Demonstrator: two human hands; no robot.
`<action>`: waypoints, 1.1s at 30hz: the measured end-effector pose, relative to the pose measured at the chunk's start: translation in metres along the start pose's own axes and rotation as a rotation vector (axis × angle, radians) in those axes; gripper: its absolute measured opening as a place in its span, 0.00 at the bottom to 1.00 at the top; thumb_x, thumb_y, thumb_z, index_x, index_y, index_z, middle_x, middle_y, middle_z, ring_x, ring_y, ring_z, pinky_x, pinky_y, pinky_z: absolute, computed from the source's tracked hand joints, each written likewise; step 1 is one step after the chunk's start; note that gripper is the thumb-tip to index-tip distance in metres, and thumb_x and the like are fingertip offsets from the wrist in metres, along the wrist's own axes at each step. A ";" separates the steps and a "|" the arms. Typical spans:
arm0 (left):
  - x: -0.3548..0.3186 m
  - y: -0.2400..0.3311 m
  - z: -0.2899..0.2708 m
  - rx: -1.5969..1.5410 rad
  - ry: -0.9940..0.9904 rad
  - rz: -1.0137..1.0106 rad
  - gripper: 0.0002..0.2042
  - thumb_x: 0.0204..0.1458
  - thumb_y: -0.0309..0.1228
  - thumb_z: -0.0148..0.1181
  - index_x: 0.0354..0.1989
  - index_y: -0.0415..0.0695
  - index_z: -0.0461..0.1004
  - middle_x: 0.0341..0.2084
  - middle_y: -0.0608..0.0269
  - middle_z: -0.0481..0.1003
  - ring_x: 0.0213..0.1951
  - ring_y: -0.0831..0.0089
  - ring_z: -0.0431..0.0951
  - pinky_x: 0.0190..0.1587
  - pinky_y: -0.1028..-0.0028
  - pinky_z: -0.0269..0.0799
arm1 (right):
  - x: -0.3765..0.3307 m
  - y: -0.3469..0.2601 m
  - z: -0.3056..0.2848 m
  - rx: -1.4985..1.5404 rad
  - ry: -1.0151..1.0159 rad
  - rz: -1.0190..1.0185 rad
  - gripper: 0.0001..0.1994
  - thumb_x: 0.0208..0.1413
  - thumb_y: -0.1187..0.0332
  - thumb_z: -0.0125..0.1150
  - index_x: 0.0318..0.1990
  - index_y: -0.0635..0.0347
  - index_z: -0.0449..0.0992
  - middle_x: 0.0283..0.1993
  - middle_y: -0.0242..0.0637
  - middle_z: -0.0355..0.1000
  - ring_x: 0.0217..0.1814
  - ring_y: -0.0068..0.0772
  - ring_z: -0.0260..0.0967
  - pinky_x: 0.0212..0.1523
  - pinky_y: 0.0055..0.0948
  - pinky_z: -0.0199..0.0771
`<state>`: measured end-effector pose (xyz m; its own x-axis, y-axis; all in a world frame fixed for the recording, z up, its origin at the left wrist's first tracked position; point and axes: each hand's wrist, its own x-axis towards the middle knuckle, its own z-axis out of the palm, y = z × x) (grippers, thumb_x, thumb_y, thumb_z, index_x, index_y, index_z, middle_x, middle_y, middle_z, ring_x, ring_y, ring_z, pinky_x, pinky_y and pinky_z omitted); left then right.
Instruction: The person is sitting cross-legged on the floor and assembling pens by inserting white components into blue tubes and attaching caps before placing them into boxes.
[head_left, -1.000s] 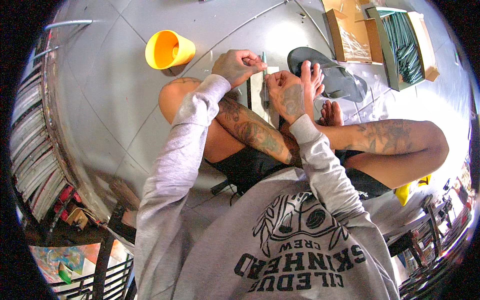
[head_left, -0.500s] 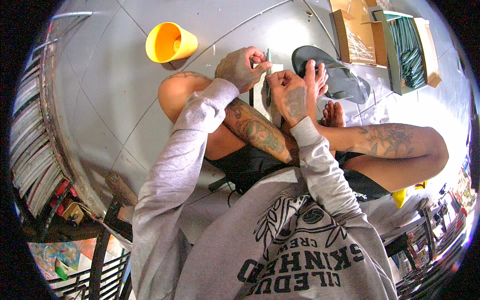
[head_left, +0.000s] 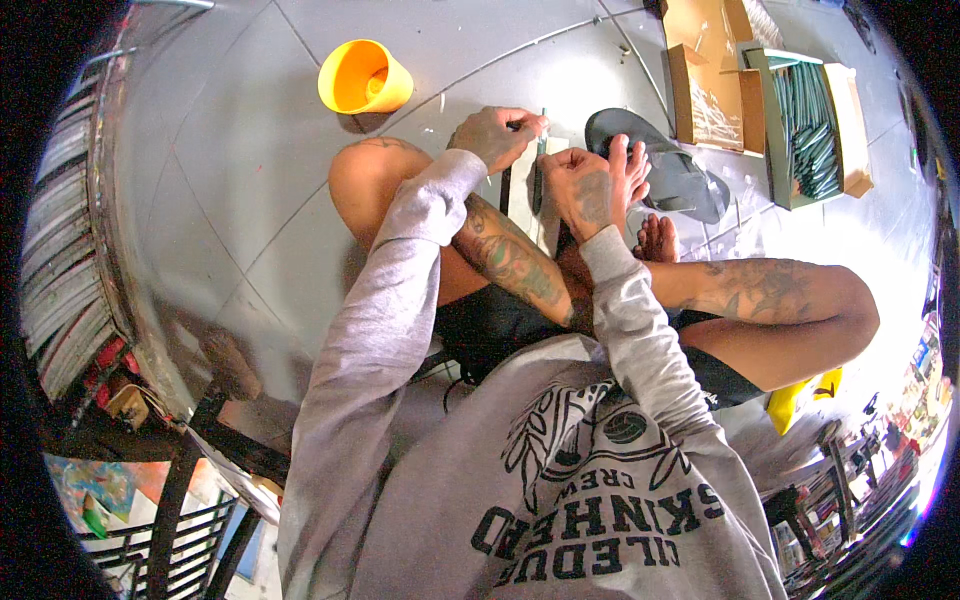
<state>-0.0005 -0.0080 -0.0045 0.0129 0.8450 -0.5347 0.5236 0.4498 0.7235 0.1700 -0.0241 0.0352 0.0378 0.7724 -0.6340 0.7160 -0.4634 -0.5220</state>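
Note:
I sit cross-legged on a grey tiled floor. My left hand (head_left: pixel 493 136) pinches the top of a thin green strip (head_left: pixel 542 128) that stands upright between both hands. My right hand (head_left: pixel 588 187) is closed in a fist around the strip's lower part, just beside my bare toes. Under the hands a pale flat board (head_left: pixel 523 208) rests against my shin, with two dark narrow strips (head_left: pixel 506 190) lying along it. What my right palm covers is hidden.
A yellow plastic cup (head_left: pixel 364 77) lies on its side on the floor at the far left. A dark sandal (head_left: pixel 678 178) sits right of my foot. Beyond it stand an open cardboard box (head_left: pixel 708 72) and a box of green strips (head_left: pixel 806 130).
Both hands stay at the same spot on the strip. The left fingers have shifted slightly at its top, and the view has tilted a little.

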 end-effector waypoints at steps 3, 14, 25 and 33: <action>0.003 -0.011 0.002 -0.026 -0.028 0.033 0.26 0.52 0.59 0.60 0.45 0.49 0.84 0.41 0.57 0.83 0.47 0.66 0.81 0.54 0.67 0.72 | -0.018 -0.018 -0.005 -0.217 0.139 -0.040 0.18 0.46 0.41 0.66 0.35 0.40 0.87 0.75 0.59 0.49 0.78 0.66 0.34 0.74 0.63 0.28; -0.042 0.042 -0.020 -0.676 0.041 0.257 0.17 0.63 0.43 0.58 0.40 0.39 0.83 0.35 0.66 0.82 0.40 0.78 0.77 0.49 0.75 0.72 | -0.017 0.012 -0.009 0.197 0.146 -0.502 0.14 0.61 0.56 0.63 0.36 0.59 0.78 0.29 0.28 0.67 0.37 0.28 0.57 0.42 0.31 0.46; -0.118 0.134 -0.051 -0.694 0.356 0.437 0.15 0.62 0.37 0.60 0.44 0.34 0.81 0.33 0.61 0.82 0.37 0.79 0.78 0.44 0.77 0.74 | -0.097 -0.058 -0.089 0.424 0.010 -0.690 0.12 0.64 0.63 0.62 0.35 0.64 0.74 0.26 0.24 0.68 0.28 0.13 0.59 0.30 0.18 0.59; -0.152 0.178 -0.060 -0.670 0.429 0.508 0.16 0.63 0.37 0.59 0.42 0.33 0.81 0.30 0.63 0.82 0.34 0.83 0.75 0.40 0.80 0.72 | -0.125 -0.067 -0.124 0.457 -0.050 -0.711 0.13 0.63 0.62 0.62 0.34 0.65 0.76 0.27 0.35 0.71 0.30 0.24 0.65 0.33 0.27 0.66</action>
<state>0.0396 -0.0391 0.2315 -0.2792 0.9600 0.0236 -0.0588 -0.0416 0.9974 0.2041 -0.0356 0.2198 -0.3532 0.9316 -0.0860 0.2047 -0.0127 -0.9787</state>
